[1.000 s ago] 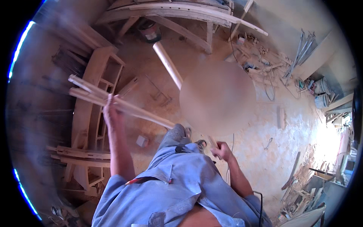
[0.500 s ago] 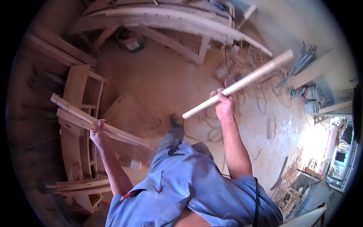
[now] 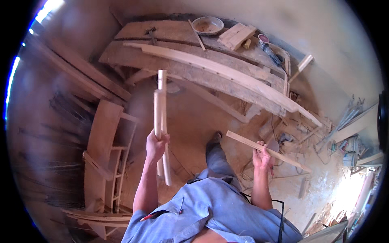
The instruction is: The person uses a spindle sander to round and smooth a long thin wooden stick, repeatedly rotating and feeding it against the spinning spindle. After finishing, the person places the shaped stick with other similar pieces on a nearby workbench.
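My left hand (image 3: 156, 146) is closed round two pale wooden strips (image 3: 157, 115), held together at a slight angle to each other. They point up toward the bench, and their lower ends stick out below my fist. On the right, my right hand (image 3: 262, 157) grips a single pale wooden strip (image 3: 243, 140) near its middle. That strip slants down to the right, with its right end narrowed. Both hands are in the air, in front of my blue shirt (image 3: 227, 214).
Ahead stands a wooden workbench (image 3: 162, 30) bearing a long shaped rail (image 3: 210, 67), a hammer (image 3: 151, 35), a round bowl (image 3: 208, 26), wood blocks (image 3: 239, 36) and a power tool (image 3: 270, 52). A wooden frame (image 3: 95, 146) stands left. Cables and scraps litter the floor at right.
My view has shifted, showing more of the bench top. The left-hand strips have swung from slanting sideways to nearly upright. The right-hand strip has turned from rising rightward to slanting down rightward.
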`<state>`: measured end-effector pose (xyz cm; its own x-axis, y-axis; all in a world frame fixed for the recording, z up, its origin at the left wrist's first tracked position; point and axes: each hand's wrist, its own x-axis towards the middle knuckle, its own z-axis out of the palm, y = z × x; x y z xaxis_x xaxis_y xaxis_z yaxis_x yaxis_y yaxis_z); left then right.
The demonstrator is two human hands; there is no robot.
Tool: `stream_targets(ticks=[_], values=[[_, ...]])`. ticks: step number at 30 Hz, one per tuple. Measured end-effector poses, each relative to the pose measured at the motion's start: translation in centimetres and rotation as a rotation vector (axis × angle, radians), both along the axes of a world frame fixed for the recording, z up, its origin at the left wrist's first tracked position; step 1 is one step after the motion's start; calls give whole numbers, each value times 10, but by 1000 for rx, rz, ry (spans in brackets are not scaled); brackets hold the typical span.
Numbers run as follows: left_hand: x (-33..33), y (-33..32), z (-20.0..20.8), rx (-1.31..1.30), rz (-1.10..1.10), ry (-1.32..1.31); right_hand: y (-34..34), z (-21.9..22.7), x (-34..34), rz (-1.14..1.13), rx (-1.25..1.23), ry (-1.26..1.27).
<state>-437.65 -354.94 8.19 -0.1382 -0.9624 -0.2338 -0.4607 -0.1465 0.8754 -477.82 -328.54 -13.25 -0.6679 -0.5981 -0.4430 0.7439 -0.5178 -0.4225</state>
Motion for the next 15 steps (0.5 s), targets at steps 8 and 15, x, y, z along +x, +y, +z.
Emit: stream_targets(ticks=[8,15], values=[[-79,-223,9,150,293,607,-213,63,-90,-131,-204,-24],[-154,-422,-25,231,253,795,-351,114,-141,-111,-130,29]])
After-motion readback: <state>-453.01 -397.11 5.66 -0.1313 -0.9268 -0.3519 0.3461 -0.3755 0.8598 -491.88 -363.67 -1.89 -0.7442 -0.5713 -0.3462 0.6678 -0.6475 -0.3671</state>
